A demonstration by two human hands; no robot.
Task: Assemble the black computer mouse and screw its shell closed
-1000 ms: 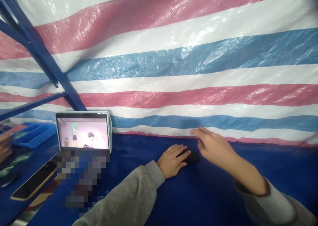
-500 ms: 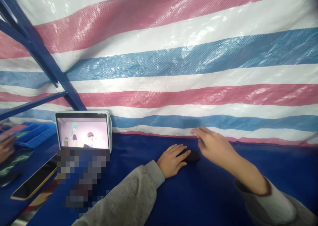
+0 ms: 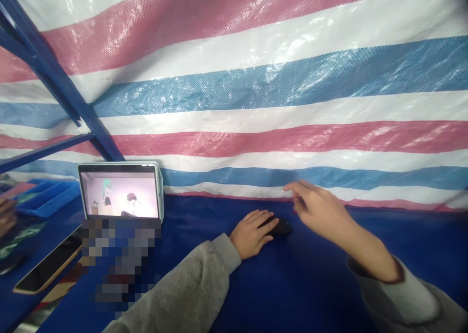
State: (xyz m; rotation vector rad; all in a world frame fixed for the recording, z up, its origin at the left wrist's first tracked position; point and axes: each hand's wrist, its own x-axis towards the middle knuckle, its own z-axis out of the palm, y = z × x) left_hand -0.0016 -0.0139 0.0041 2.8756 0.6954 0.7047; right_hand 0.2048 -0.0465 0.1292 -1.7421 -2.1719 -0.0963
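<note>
Touching mouse (image 3: 282,226), left hand (image 3: 252,234); gap before far edge of table (image 3: 285,289)

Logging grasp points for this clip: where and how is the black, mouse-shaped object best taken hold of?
Probably by the exposed right end of the black, mouse-shaped object, pinched across its edges from the right and above by the right hand. It lies low and rounded on the blue tabletop, its left end under the left hand.
</note>
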